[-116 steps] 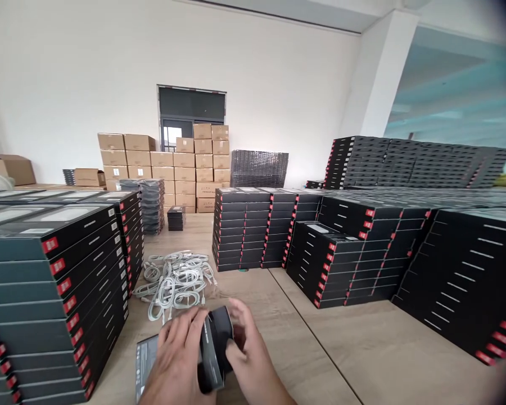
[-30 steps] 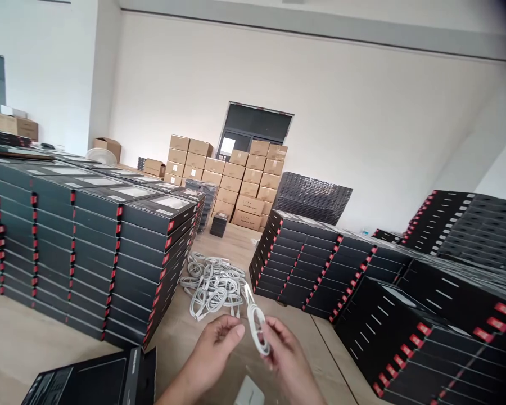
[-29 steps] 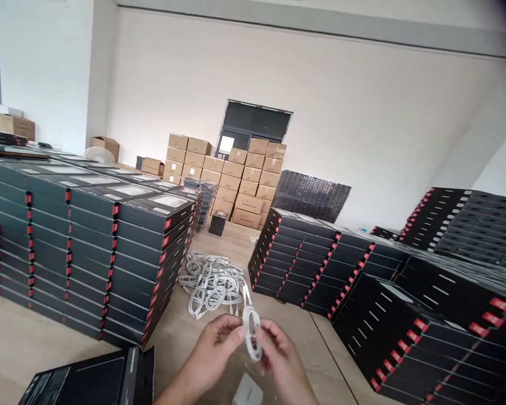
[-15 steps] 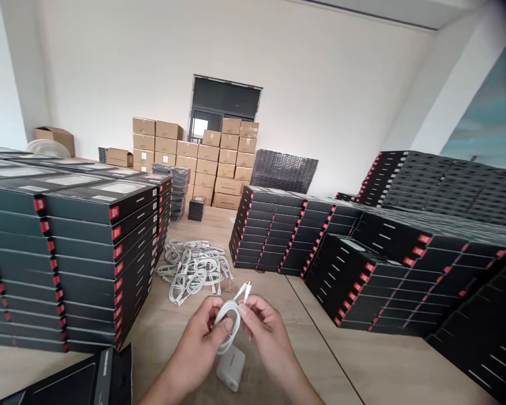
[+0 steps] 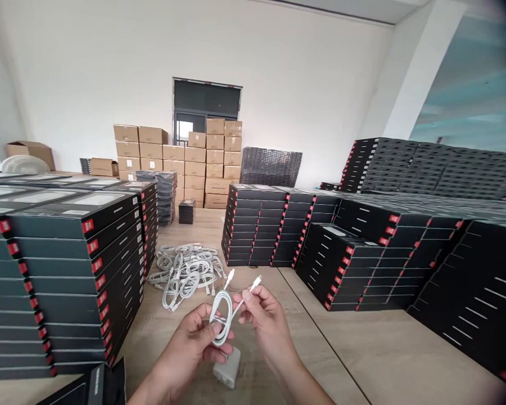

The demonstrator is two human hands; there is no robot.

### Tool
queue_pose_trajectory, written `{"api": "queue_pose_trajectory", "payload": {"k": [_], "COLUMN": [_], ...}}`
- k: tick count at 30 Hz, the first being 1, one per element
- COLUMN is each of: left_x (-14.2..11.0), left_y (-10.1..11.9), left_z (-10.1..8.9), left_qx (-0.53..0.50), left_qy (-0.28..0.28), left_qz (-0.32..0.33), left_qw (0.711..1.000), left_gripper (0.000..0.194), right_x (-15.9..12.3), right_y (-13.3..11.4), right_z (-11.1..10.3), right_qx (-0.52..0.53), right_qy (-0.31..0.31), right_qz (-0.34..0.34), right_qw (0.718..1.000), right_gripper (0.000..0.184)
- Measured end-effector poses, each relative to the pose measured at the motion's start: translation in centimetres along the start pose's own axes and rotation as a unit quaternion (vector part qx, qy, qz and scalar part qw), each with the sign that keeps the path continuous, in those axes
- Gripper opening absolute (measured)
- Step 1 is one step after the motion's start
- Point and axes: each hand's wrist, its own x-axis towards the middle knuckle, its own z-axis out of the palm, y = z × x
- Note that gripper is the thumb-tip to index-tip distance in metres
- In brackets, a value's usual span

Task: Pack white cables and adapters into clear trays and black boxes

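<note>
A white charging cable (image 5: 222, 315), wound into a coil, is held above the table between both hands. My left hand (image 5: 194, 336) grips the coil, thumb pressed on its lower part. Between thumb and fingers, my right hand (image 5: 263, 312) pinches one end of the same cable, its plug pointing up and to the right. The other plug sticks up above the coil. Beneath the hands lies a white charger-like block (image 5: 227, 368), partly hidden by the left fingers. Beyond them sits a pile of similar white cables (image 5: 189, 271).
Stacked black boxes with red tabs (image 5: 63, 264) rise on the left. More black box stacks (image 5: 341, 264) line the right. An open black tray or box (image 5: 96, 385) lies at the lower left. Brown cartons (image 5: 194, 169) stand against the back wall.
My right hand has drawn one cable end away from the coil, so the two plugs are now apart. The view has turned slightly to the right.
</note>
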Motion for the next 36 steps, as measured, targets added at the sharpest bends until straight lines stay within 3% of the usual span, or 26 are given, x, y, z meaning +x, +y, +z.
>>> {"api": "queue_pose_trajectory", "payload": {"k": [3,7,11,16,21,25,27,29,31,33,36], "left_x": [0.2,0.6,0.6,-0.2,-0.9,-0.9,-0.8,-0.6,-0.5,-0.5,-0.7], "left_y": [-0.1,-0.1,-0.2,0.2,0.4,-0.1,-0.2,-0.2,0.0,0.3,0.6], "left_z": [-0.2,-0.3,-0.3,0.2,0.7,0.8,0.8,0.9,0.8,0.6,0.1], "left_qx": [0.023,0.039,-0.023,-0.139,-0.16,-0.142,-0.137,-0.131,-0.117,-0.099,-0.06], "left_qy": [0.002,0.053,0.102,0.041,-0.021,-0.047,-0.045,-0.024,0.016,0.05,0.04], "left_qz": [0.005,0.028,0.028,-0.026,-0.062,-0.035,-0.025,-0.019,-0.024,-0.041,-0.103], "left_qw": [1.0,0.997,0.994,0.989,0.985,0.988,0.989,0.991,0.993,0.993,0.992], "left_gripper": [0.04,0.043,0.038,0.026,0.031,0.026,0.031,0.041,0.045,0.049,0.051], "right_x": [0.1,0.4,0.5,0.3,0.4,0.8,0.9,0.8,0.5,0.3,0.1], "right_y": [0.0,0.1,0.2,-0.2,-0.3,0.2,0.2,-0.1,-0.8,-1.4,-2.1], "right_z": [-0.2,-0.6,-0.8,-0.7,-0.9,-1.5,-1.9,-2.1,-2.1,-2.0,-2.3], "right_qx": [0.011,-0.015,-0.026,-0.009,-0.014,-0.101,-0.22,-0.35,-0.453,-0.508,-0.445], "right_qy": [0.006,-0.01,-0.041,-0.054,-0.044,-0.002,-0.008,-0.023,-0.044,-0.096,-0.236], "right_qz": [0.011,-0.001,-0.019,-0.021,-0.026,-0.068,-0.127,-0.21,-0.266,-0.241,-0.056], "right_qw": [1.0,1.0,0.999,0.998,0.999,0.993,0.967,0.913,0.85,0.821,0.862], "right_gripper": [0.032,0.031,0.027,0.025,0.023,0.054,0.041,0.021,0.019,0.021,0.019]}}
